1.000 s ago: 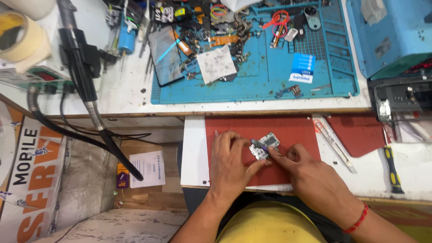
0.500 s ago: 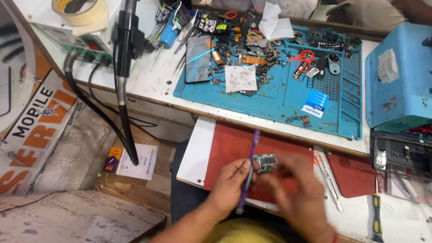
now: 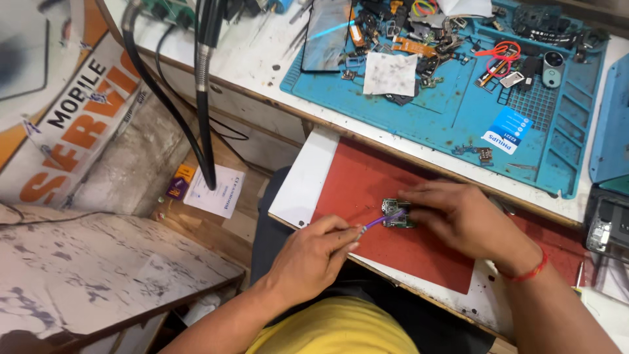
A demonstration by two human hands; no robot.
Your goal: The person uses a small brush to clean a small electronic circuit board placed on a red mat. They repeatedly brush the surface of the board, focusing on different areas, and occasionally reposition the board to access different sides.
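Observation:
A small green circuit board lies on a red mat on a white pull-out shelf. My left hand grips a thin purple tool whose tip rests on the board. My right hand lies on the mat just right of the board, fingertips pressing its right edge and holding it still. A red thread band circles my right wrist.
Behind the shelf, a blue work mat carries several small phone parts, a white cloth square, red scissors and a phone screen. Black cables hang at left. Papers lie on the floor below.
The view has swung left and tilted. The purple tool, held upright beside the board half a second ago, now points at the board with its tip on it. My right hand stays at the board.

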